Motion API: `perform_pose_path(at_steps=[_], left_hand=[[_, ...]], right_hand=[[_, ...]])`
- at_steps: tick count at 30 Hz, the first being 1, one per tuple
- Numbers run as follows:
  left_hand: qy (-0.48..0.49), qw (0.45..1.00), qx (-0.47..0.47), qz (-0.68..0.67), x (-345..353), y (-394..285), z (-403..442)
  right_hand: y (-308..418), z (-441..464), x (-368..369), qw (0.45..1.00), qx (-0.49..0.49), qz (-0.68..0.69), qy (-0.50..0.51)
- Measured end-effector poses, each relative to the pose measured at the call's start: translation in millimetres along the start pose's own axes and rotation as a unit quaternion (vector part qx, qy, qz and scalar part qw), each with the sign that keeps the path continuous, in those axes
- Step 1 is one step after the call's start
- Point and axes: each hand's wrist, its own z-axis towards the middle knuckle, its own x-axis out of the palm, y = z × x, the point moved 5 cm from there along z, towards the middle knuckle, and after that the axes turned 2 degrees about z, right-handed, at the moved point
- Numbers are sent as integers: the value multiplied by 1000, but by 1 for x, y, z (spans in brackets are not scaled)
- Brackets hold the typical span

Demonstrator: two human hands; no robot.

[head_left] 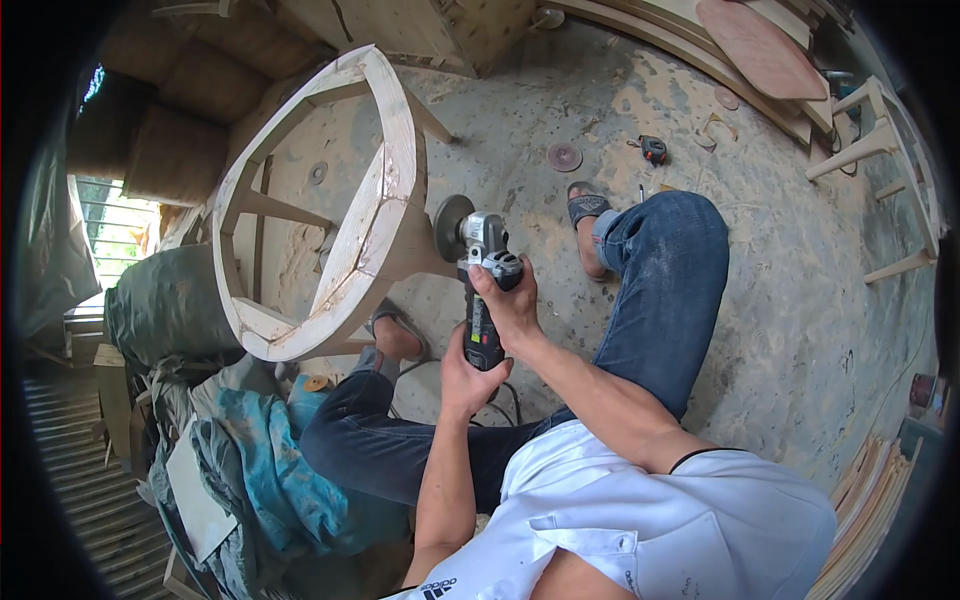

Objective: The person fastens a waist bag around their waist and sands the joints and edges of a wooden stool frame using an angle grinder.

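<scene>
An angle grinder [483,290] with a round disc [453,227] at its head is held in both my hands. My right hand [508,305] wraps round the front of its body, just behind the metal head. Lower down, my left hand [470,378] grips the rear of the body. Left of the disc stands a tilted wooden frame [398,165] with a ring-shaped top, a crossbar and legs. The disc is close to the frame's right side, by a leg; whether they touch I cannot tell.
A tape measure [653,150] and a loose disc [564,156] lie on the floor [770,260]. Boards [690,60] are stacked at the back right, near another wooden frame [880,140]. Teal cloth [270,450] is heaped at the lower left. A cable runs below the grinder.
</scene>
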Motion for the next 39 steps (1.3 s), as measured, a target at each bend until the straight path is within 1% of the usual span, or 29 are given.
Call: perform_pose_path(at_steps=[2,4,5,8,9,11,12,13,14,16,19,23,29,32,35,39], left_hand=[[-30,999,17,-28,-4,-8,3],[-42,997,25,-54,-9,-22,3],[-34,997,21,-62,-11,-13,3],[-42,997,-4,-71,-11,6,-4],[-40,997,-12,-66,-9,14,-8],[-37,998,-21,-55,-2,21,-12],[-23,999,-22,-41,1,18,-12],[-8,999,-21,-26,3,13,-11],[8,1000,-17,-10,4,7,-7],[3,1000,-8,-6,-1,-12,3],[-11,1000,-6,-25,-3,-36,13],[-64,996,47,-52,0,-35,11],[-53,996,2,-74,7,-20,5],[-57,996,13,-65,9,-17,6],[-58,996,17,-72,11,-15,5],[-66,996,6,-58,14,-13,-1]], right_hand=[[33,-7,16,998,-40,14,37],[44,-9,29,993,-80,-2,91],[47,-11,33,991,-84,-12,106],[29,-17,28,987,-108,-97,74],[26,-20,27,990,-96,-84,65],[13,-18,15,997,-36,-57,35],[2,-15,7,999,-7,-42,17],[-7,-7,0,998,13,-56,-10],[-14,0,-7,999,19,-38,-27],[1,8,-2,1000,-6,14,-17],[25,23,14,996,-31,54,58],[42,20,28,993,-45,8,112],[31,16,22,991,-48,-82,92],[27,17,20,991,-54,-90,84],[26,15,17,991,-36,-103,83],[25,8,16,996,-28,-59,67]])
